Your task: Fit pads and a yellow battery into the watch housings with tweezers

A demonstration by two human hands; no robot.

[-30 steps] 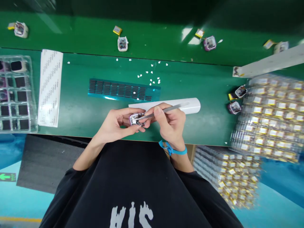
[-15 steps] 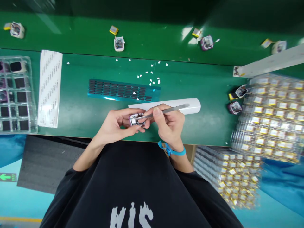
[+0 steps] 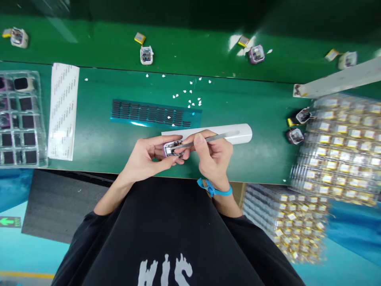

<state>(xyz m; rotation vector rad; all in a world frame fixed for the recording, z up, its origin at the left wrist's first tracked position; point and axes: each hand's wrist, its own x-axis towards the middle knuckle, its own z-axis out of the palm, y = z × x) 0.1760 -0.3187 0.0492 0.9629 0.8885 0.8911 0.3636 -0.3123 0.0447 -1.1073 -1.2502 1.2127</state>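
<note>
Between its thumb and fingers my left hand (image 3: 149, 157) holds a small purple-edged device (image 3: 169, 149), its inner parts facing up. My right hand (image 3: 214, 157) grips metal tweezers (image 3: 218, 137), whose tips reach into the open device; its fingertips are close beside the device. A blue band is on my right wrist. Just behind the hands lies a white roll or curled sheet (image 3: 242, 133). A blue strip with rows of black pieces (image 3: 149, 113) lies farther back, with several small white stickers (image 3: 191, 92) around it.
At left are a clear tray (image 3: 37, 119) of devices and a white printed sheet (image 3: 64, 111). Stacked trays of batteries (image 3: 339, 147) stand at right, near two open devices (image 3: 295, 136). Open devices with batteries line the back strip (image 3: 147, 55).
The open devices on the back strip have shifted slightly left. Both hands keep nearly the same pose, with the tweezers still at the device.
</note>
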